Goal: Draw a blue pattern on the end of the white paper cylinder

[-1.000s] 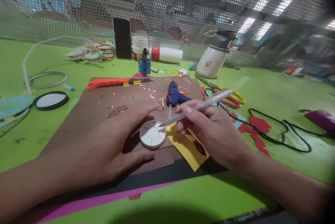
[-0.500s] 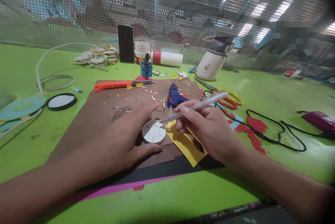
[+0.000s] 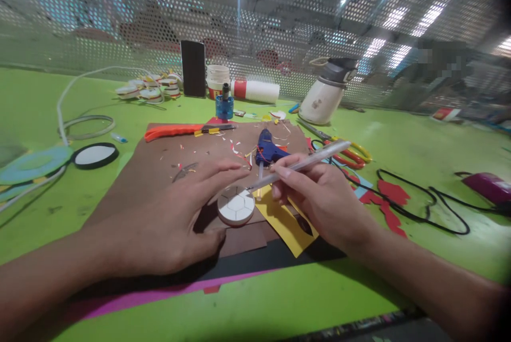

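Note:
A small white disc [image 3: 236, 206] with dark polygon lines like a football lies on a brown sheet [image 3: 131, 193]. My left hand [image 3: 171, 219] curves around its left side, thumb and fingers apart and not gripping it. Between the thumb and fingers of my right hand [image 3: 327, 198] is a slim, clear-barrelled pen [image 3: 315, 159], its tip at the disc's upper right edge. Beneath that hand lies a yellow paper piece [image 3: 285, 225] with a dark shape on it. Just beyond stands a blue glue gun [image 3: 266, 145] with a clear glue stick.
An orange-handled cutter [image 3: 171, 131] lies across the sheet's far side. Scissors [image 3: 355, 156], red scraps [image 3: 393, 193] and a black cord [image 3: 431, 214] are on the right. Behind are a phone [image 3: 194, 68], paper cups [image 3: 259, 91] and a white bottle [image 3: 321, 99].
My left thumb and fingers have spread away from the disc, leaving its near edge uncovered. The pen tip stays at the disc's upper right edge.

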`<state>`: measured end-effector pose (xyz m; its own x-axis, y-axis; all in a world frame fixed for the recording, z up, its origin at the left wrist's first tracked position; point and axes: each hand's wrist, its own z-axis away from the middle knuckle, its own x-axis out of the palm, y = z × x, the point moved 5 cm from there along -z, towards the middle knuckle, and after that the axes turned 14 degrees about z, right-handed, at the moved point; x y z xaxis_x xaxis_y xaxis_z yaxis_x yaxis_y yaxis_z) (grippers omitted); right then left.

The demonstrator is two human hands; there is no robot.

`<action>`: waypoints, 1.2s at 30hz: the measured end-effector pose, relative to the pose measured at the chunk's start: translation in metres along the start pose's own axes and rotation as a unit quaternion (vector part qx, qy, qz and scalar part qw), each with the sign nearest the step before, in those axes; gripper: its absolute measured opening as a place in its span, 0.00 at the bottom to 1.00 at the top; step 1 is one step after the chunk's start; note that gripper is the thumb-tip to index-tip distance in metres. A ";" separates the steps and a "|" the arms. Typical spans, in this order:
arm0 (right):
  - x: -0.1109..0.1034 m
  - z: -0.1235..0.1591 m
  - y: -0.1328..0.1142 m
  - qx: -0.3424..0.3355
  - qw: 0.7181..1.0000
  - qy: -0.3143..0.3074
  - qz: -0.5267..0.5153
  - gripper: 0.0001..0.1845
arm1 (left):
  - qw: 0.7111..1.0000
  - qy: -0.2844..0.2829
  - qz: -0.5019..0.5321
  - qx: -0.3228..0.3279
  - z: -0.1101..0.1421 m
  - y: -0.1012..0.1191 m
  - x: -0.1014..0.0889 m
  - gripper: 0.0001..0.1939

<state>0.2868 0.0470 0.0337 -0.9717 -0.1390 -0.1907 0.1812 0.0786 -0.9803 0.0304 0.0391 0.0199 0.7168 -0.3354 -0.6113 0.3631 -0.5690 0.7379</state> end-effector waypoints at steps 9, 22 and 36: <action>-0.001 0.000 -0.001 0.016 1.000 0.010 -0.015 0.29 | 0.993 -0.002 0.063 -0.095 -0.014 -0.013 -0.006 0.51; 0.003 0.005 -0.004 -0.018 0.999 -0.026 0.027 0.24 | 0.997 0.004 0.003 -0.074 -0.005 0.009 -0.006 0.52; 0.017 0.017 -0.008 -0.016 0.994 -0.106 0.024 0.19 | 0.987 -0.016 0.056 -0.147 -0.012 -0.004 -0.009 0.40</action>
<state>0.2717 0.0272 0.0378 -0.9079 -0.3384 -0.2474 0.2189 0.1208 -0.9683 0.0294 0.0535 0.0260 0.7443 -0.4100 -0.5272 0.4437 -0.2865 0.8491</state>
